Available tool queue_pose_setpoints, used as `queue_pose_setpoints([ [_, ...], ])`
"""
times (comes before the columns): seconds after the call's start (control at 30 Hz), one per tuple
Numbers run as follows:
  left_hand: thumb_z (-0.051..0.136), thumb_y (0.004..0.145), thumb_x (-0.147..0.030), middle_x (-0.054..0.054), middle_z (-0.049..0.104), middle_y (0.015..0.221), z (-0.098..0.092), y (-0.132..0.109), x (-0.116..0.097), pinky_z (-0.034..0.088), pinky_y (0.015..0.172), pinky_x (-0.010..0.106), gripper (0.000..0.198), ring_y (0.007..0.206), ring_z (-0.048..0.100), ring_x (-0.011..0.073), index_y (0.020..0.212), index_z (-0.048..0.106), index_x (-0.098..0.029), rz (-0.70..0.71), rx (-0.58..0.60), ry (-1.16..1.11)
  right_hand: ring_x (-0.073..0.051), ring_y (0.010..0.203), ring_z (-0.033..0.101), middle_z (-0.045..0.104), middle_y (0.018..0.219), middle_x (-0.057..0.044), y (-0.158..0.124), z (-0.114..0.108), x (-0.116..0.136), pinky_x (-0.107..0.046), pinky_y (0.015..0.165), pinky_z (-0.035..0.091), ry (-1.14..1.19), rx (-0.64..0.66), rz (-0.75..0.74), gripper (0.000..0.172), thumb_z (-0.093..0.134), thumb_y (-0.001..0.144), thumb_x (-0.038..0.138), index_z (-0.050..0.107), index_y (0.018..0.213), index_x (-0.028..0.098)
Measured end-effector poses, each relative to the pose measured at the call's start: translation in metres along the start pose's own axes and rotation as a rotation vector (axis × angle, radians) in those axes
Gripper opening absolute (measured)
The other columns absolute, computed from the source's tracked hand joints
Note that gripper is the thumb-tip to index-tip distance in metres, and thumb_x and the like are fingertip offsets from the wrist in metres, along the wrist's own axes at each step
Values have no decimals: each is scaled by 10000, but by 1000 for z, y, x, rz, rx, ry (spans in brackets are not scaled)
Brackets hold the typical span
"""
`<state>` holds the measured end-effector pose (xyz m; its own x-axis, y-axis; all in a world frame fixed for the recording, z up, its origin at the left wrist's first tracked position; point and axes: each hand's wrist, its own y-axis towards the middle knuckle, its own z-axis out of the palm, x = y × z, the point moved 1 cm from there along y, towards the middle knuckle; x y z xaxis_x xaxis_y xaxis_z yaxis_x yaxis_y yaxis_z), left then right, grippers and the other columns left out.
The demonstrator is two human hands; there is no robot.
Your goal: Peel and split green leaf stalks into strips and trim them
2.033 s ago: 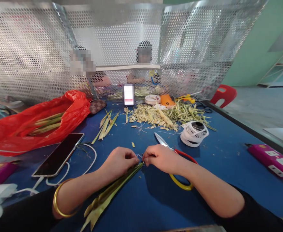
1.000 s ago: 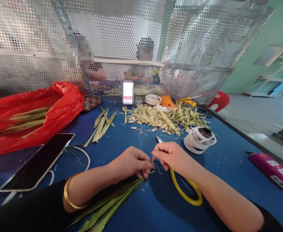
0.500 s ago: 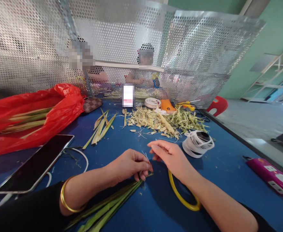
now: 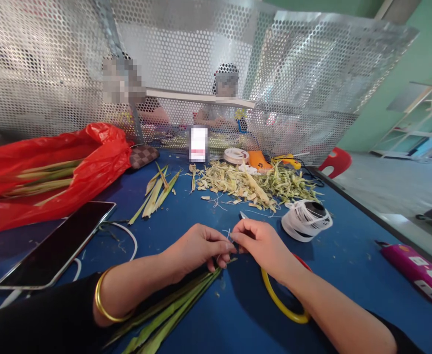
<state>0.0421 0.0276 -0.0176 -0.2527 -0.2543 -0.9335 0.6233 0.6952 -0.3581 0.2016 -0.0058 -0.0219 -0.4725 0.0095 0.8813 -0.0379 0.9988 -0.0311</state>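
Note:
My left hand (image 4: 204, 246) is closed in a pinch on a thin white thread (image 4: 228, 232), whose loose ends stick up above the fingertips. Just below those fingers lie the narrow ends of a bundle of long green leaves (image 4: 175, 312), which runs down to the bottom edge; whether the fingers also grip it is hidden. My right hand (image 4: 262, 243) meets the left, thumb and forefinger pinched at the same thread. Under the right hand lie scissors with a yellow and red handle (image 4: 280, 302), their blade tip showing beyond the knuckles.
A spool of white thread (image 4: 306, 220) stands right of my hands. Behind are leaf scraps (image 4: 238, 182), a tape roll (image 4: 236, 156) and cut leaves (image 4: 157, 194). Left are a red bag (image 4: 105, 152) and tablet (image 4: 61, 246); right, a purple power strip (image 4: 415, 270). People sit behind the perforated screen (image 4: 297, 64).
My right hand has moved left and down to my left fingers and closed at the thread. The scissors' blade tip and red handle part now show. The view has shifted slightly.

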Motion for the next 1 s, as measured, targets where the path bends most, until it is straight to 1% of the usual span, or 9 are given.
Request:
queue_pose_setpoints([
  [0.2,669,710,-289,11,646,643,-5,1,-1,401,434,172,172,544,566,87,737,692,-121,-34,-79,-129,-124,582,559,569,583,32,-5,-7,10,-244,589,424,-23,-4,-47,149,513,858,252,541,723,195],
  [0.4,704,627,-213,2,633,606,-8,2,-2,400,451,175,135,557,552,94,730,692,-127,-24,-135,-105,-103,669,522,577,769,17,-15,-7,21,-234,619,385,-257,127,-401,111,558,845,155,570,743,197],
  [0.47,700,612,-193,-16,618,575,-9,2,-1,401,460,180,113,525,525,84,710,687,-138,-13,-138,-57,-101,686,519,572,802,18,-16,-5,22,-237,638,391,-272,193,-448,103,575,838,148,583,749,200],
  [0.53,696,604,-182,-29,612,557,-10,3,0,398,470,184,103,511,510,78,701,682,-152,-4,-132,-18,-103,697,538,568,791,20,-16,-4,21,-239,656,418,-166,207,-409,91,572,839,154,583,762,202],
  [0.6,694,604,-188,-26,633,584,-12,3,0,393,484,184,101,535,520,82,700,679,-160,10,-116,14,-112,715,578,567,795,16,-12,-2,18,-247,674,459,21,149,-287,68,527,854,154,566,830,204],
  [0.7,702,611,-221,-21,654,613,-16,5,0,394,513,192,109,567,537,90,700,680,-162,43,-84,85,-108,681,624,583,919,-13,-6,3,11,-272,670,510,226,79,-64,186,443,851,102,509,994,202],
  [0.77,703,616,-232,-21,655,602,-19,6,-1,412,554,207,109,582,556,100,695,682,-160,93,-62,152,-98,634,627,593,984,-33,-3,7,6,-275,641,520,271,125,10,243,424,833,77,487,1036,194],
  [0.87,665,651,-220,-9,686,655,-22,5,-5,440,627,226,84,655,608,130,707,701,-168,202,-48,325,-99,622,628,626,926,-28,-1,12,1,-261,625,515,278,199,14,208,418,837,80,501,997,185],
  [1.0,574,719,-159,-21,712,710,-22,0,-11,438,654,223,156,683,630,130,729,721,-210,374,-113,686,-109,648,637,642,862,-16,-2,14,-4,-261,647,517,216,203,-31,175,447,838,95,525,967,184],
])
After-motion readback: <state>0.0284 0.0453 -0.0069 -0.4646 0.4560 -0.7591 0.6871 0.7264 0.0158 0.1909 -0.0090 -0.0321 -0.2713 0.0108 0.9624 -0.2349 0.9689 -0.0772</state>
